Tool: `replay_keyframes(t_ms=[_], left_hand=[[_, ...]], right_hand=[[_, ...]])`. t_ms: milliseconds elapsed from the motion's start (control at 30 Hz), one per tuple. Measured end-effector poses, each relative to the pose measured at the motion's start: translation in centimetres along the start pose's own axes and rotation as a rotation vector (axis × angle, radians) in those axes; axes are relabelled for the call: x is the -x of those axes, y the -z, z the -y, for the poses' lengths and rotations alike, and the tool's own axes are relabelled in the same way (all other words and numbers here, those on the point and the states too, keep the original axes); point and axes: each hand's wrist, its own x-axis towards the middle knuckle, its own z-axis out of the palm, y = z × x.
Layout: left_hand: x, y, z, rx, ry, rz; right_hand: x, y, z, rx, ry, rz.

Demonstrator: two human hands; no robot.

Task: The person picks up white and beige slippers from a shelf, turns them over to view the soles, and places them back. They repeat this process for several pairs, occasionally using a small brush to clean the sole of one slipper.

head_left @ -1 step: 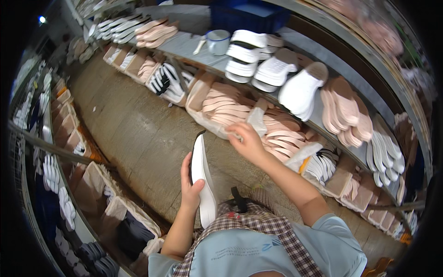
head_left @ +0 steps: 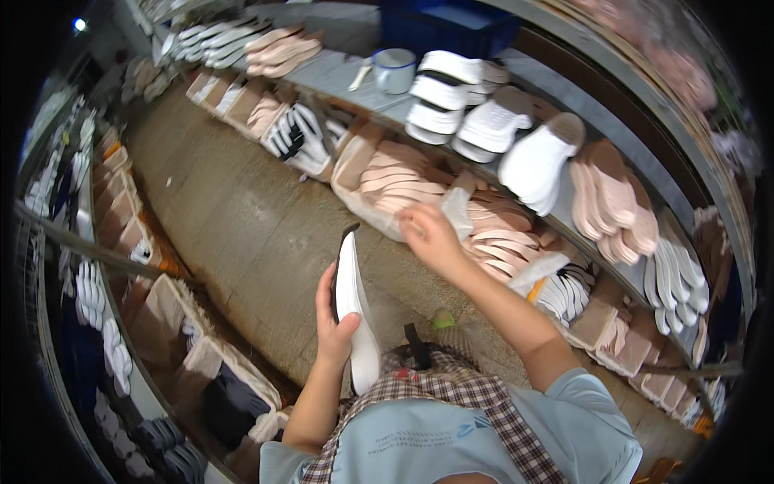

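A white shoe sole [head_left: 355,302] with a dark edge and a dark, pointed tip stands nearly upright before my checked apron. Wrapped around its side is my left hand [head_left: 334,332], the thumb pressing the near face. My right hand [head_left: 431,235] is raised to the right of the sole, apart from it, with fingers curled in and the tips drawn together. Whatever those fingers may hold is too small or hidden to make out. Beyond that hand, a lined bin [head_left: 343,181] holds pale pink soles [head_left: 399,181].
Along the right, a shelf [head_left: 343,77] carries white soles [head_left: 536,161], pink soles [head_left: 609,198], a pale mug [head_left: 395,71] and a blue crate [head_left: 447,28]. More lined bins [head_left: 189,319] and a rack line the left. Brown floor [head_left: 234,210] runs between.
The view has shifted slightly, so the right-hand shelf and bins sit a little farther right. My right hand has moved slightly; my left hand keeps its hold on the sole.
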Motion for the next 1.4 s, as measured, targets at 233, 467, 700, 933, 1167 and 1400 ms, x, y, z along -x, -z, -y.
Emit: replay_keyframes(t_ms=[233, 467, 700, 933, 1167, 1400], left_hand=[[-7.7, 5.8, 0.6, -0.196, -0.409, -0.040], [-18.6, 10.3, -0.7, -0.327, -0.567, -0.071], [-27.7, 14.2, 0.8, -0.261, -0.531, -0.081], [-38.9, 18.8, 2.6, -0.202, -0.541, 0.164], [-48.7, 23.1, 2.2, -0.199, -0.592, 0.405], [-53.4, 24.0, 3.4, -0.068, -0.571, 0.543]], right_hand=[[-13.9, -6.1, -6.3, 0.017, -0.032, -0.047], [-27.8, -13.6, -11.2, 0.213, -0.053, -0.114], [-36.4, -18.0, -15.6, 0.614, -0.107, -0.014], [-39.2, -18.3, -17.8, 0.801, -0.504, 0.101], [-41.2, -18.3, -18.3, 0.953, -0.718, -0.157], [-42.2, -17.5, -16.4, 0.889, -0.839, -0.183]])
